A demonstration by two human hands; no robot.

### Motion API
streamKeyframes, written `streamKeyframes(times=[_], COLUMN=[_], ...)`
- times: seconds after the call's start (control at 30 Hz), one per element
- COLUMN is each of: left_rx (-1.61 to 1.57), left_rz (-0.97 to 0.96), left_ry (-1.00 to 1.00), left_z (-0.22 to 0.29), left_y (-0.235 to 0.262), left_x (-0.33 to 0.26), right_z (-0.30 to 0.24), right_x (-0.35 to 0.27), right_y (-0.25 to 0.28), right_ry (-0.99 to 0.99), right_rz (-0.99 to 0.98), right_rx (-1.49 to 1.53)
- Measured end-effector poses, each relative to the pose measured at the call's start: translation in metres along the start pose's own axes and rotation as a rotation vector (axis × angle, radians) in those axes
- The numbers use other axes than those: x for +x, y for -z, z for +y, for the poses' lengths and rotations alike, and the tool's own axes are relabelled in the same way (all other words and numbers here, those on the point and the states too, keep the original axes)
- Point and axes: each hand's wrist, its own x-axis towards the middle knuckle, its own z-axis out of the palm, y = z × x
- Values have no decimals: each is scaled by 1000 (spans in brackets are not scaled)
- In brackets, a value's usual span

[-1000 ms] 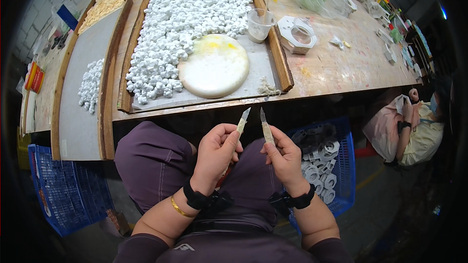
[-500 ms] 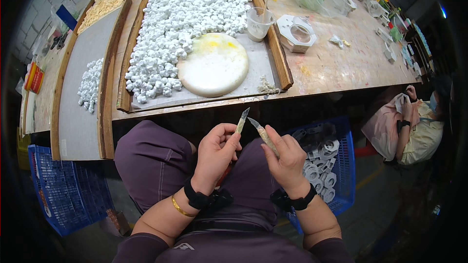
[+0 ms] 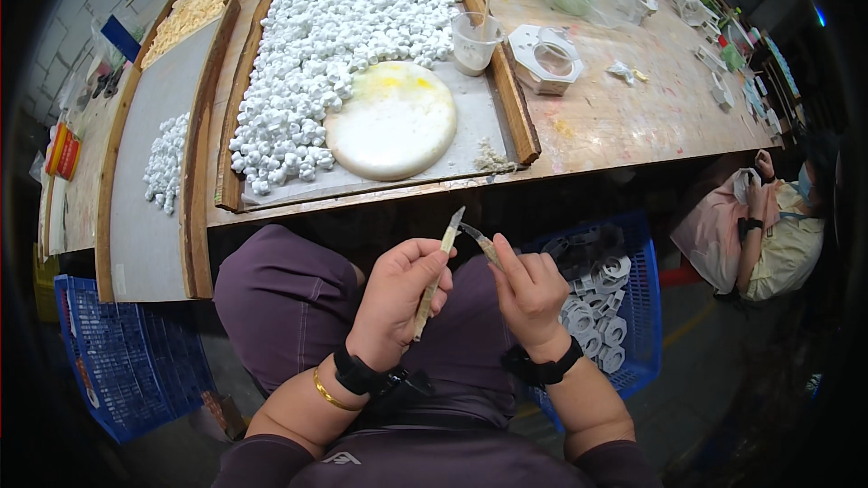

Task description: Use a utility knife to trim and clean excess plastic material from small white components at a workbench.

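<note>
My left hand [image 3: 395, 289] is closed around a slim knife [image 3: 422, 310] with a pale, wrapped-looking handle. Its pointed blade tilts up and away from me, while the handle's end sticks out below my fingers. In my right hand [image 3: 532, 296] is a second knife [image 3: 487, 248], its curved blade aimed left at the first one. The two blades meet or nearly meet over my lap; whether they touch I cannot tell. Beyond them, on the wood-edged board, lie a round off-white disc [image 3: 393, 131] with yellow smears and a heap of small white pieces [image 3: 348, 14].
A plastic cup [image 3: 474, 47] holding a stick stands by the right wooden rail [image 3: 513, 113]. Right of it sits a white octagonal part [image 3: 545, 59]. Blue crates [image 3: 640, 294] flank my legs, the right one holding white ring-shaped parts. A person [image 3: 768, 235] sits at far right.
The left knife has shifted in my grip, so more of its handle shows below my fingers. The right knife's blade has turned and now points more to the left.
</note>
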Motion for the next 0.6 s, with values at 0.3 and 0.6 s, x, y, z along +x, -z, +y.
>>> streamKeyframes(times=[0.3, 0.6], left_rx=[-18, -20], left_rz=[-19, -10], left_ry=[62, 72], left_z=[-6, -7], left_y=[-8, -14], left_x=[-1, 3], right_z=[-1, 16], right_x=[4, -25], right_y=[-3, -1], right_ry=[11, -19], right_rz=[147, 78], right_rx=[17, -35])
